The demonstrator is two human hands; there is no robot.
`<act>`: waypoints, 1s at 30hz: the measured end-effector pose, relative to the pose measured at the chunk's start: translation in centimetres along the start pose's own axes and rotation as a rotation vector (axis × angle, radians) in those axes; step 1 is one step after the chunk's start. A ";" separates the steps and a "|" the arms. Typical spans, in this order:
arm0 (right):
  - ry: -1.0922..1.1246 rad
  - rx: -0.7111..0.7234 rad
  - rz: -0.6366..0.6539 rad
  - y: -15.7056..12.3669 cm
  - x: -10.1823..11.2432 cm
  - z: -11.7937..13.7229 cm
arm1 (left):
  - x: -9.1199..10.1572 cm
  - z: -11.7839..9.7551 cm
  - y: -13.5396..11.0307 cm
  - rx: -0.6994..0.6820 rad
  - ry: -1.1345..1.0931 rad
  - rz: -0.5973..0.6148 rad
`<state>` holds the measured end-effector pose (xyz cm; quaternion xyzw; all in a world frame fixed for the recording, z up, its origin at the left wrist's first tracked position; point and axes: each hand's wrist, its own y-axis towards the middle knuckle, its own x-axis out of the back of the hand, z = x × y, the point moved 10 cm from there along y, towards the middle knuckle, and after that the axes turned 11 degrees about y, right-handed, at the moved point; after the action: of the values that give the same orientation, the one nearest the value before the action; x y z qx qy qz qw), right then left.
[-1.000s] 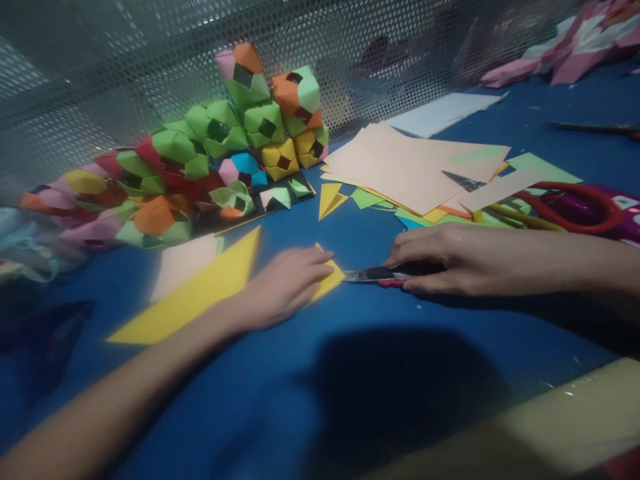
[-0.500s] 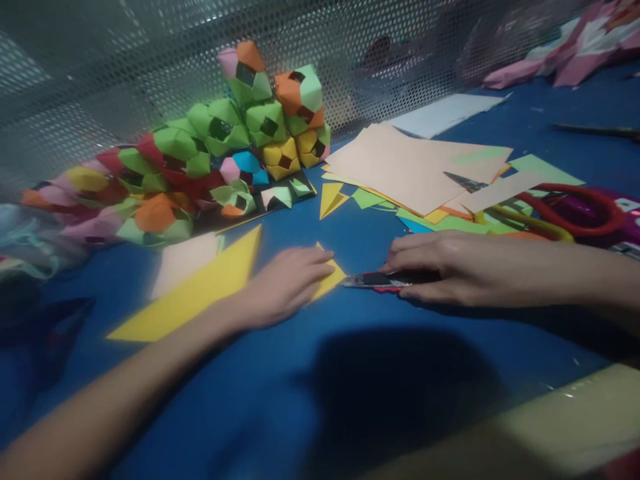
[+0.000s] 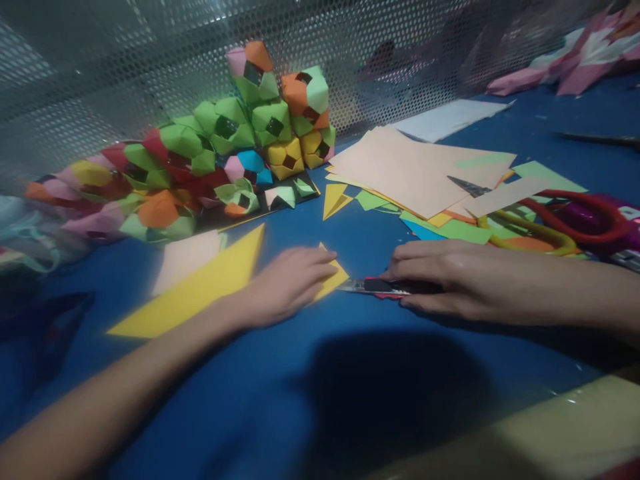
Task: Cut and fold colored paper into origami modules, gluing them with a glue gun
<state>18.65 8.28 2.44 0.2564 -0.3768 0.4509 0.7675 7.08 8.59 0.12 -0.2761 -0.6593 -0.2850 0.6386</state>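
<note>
My left hand (image 3: pixel 290 283) lies flat, fingers stretched out, pressing a long yellow paper strip (image 3: pixel 200 290) onto the blue table (image 3: pixel 320 400). The strip's right tip shows just past my fingertips. My right hand (image 3: pixel 440 277) is closed round a red and black utility knife (image 3: pixel 380 287). The knife lies nearly flat, its blade pointing left and meeting the tip of the yellow paper. A pale peach sheet (image 3: pixel 185 257) sits partly under the yellow strip.
A pile of folded coloured paper cubes (image 3: pixel 220 153) stands at the back left against a perforated metal wall (image 3: pixel 150 60). A stack of peach and coloured sheets (image 3: pixel 415 170) lies behind my right hand. Red-handled scissors (image 3: pixel 575 210) lie at the right, paper scraps (image 3: pixel 337 198) between.
My right hand and the knife have slid a little left toward the paper's tip. My left hand has stayed pressed on the yellow paper. The view has tilted slightly.
</note>
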 end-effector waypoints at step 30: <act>0.058 -0.039 0.102 0.5 -1.4 0.6 | 0.3 0.5 0.2 -0.007 -0.010 0.033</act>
<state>17.56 7.38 1.69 0.2086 -0.3756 0.4891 0.7591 6.86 9.05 0.40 -0.2907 -0.6567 -0.2752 0.6391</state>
